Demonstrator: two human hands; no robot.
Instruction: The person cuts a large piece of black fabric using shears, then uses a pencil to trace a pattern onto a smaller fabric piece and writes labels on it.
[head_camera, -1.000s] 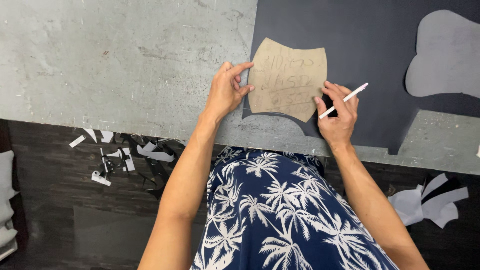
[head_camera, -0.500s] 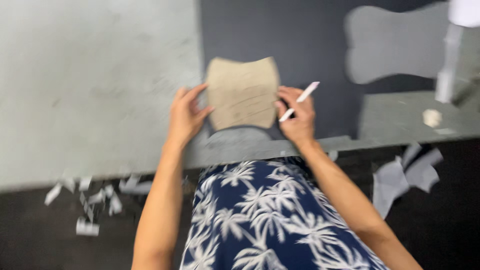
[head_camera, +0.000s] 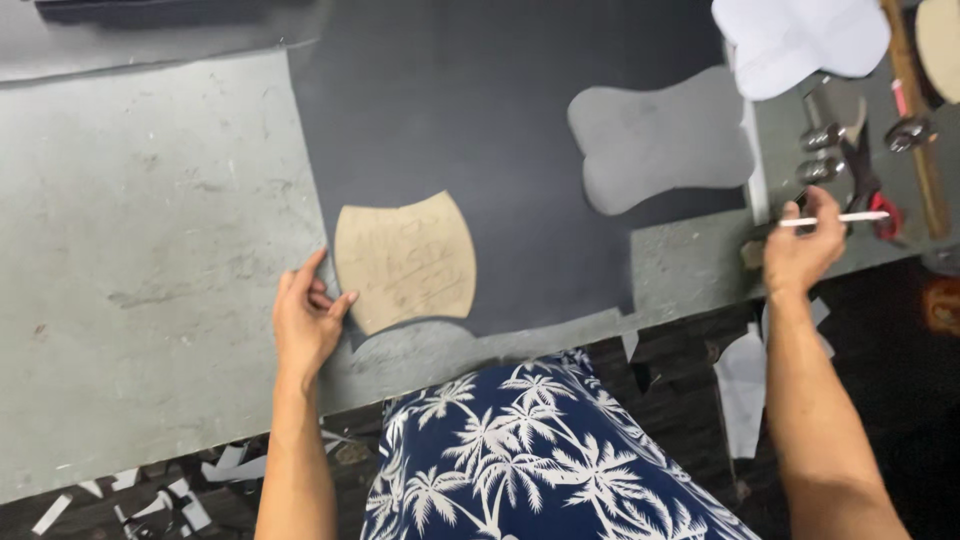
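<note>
1. Tan cardboard pattern (head_camera: 405, 262) lies on the dark sheet (head_camera: 480, 120) on the bench (head_camera: 140, 250) — left hand (head_camera: 305, 322) loosely open, fingertips steadying its edge.
2. Right hand (head_camera: 800, 250) pinches a white marking pen (head_camera: 835, 218), held off near the tools (head_camera: 850, 150).
3. Tracing seems the step in hand — it calls for bringing pen to pattern.

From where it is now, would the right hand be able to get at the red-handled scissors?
Probably yes. The right hand, holding a white marking pen, sits just beside the red-handled scissors on the grey table. Nothing lies between them, but the pen occupies the fingers, so gripping could be awkward.
</note>
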